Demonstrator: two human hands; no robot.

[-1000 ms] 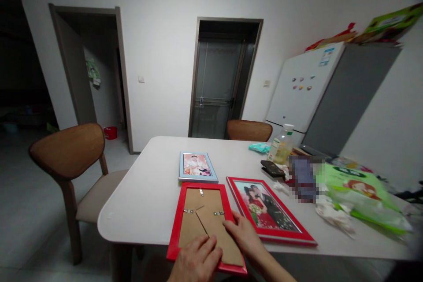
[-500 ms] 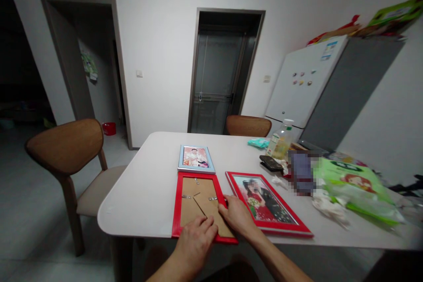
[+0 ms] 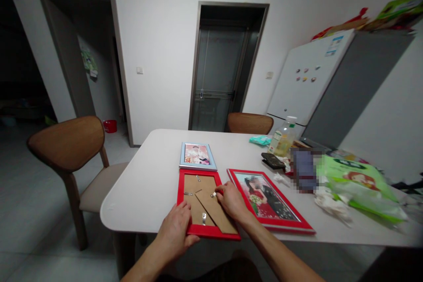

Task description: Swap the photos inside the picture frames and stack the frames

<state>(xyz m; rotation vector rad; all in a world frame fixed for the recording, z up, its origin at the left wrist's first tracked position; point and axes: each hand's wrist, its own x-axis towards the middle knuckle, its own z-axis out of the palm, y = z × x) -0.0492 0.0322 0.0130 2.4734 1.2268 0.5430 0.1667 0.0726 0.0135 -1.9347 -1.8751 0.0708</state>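
A red picture frame (image 3: 181, 185) lies face down on the table, its brown backboard (image 3: 193, 205) facing up. Cut into the backboard is a stand flap (image 3: 216, 211), slanting toward the lower right. Small metal clips (image 3: 204, 219) sit along the backboard's edges. My left hand (image 3: 175, 227) grips the frame's lower left corner, fingers over the left border and thumb by the front edge. At the right side my right hand (image 3: 231, 200) has its fingertips closed on a metal clip (image 3: 213, 194). A second red frame (image 3: 280, 228) with a couple's photo lies face up beside it.
A light blue frame (image 3: 198, 168) touches the far edge of the red one. Rightward on the table (image 3: 142, 185) are a bottle (image 3: 281, 141), a black wallet-like item (image 3: 272, 161), crumpled tissues (image 3: 332, 205) and a green package (image 3: 363, 185). Wooden chairs (image 3: 66, 141) stand around.
My left hand has moved from the front middle of the backboard to the frame's lower left corner, uncovering the front clip. My right hand has moved slightly up to the right clip.
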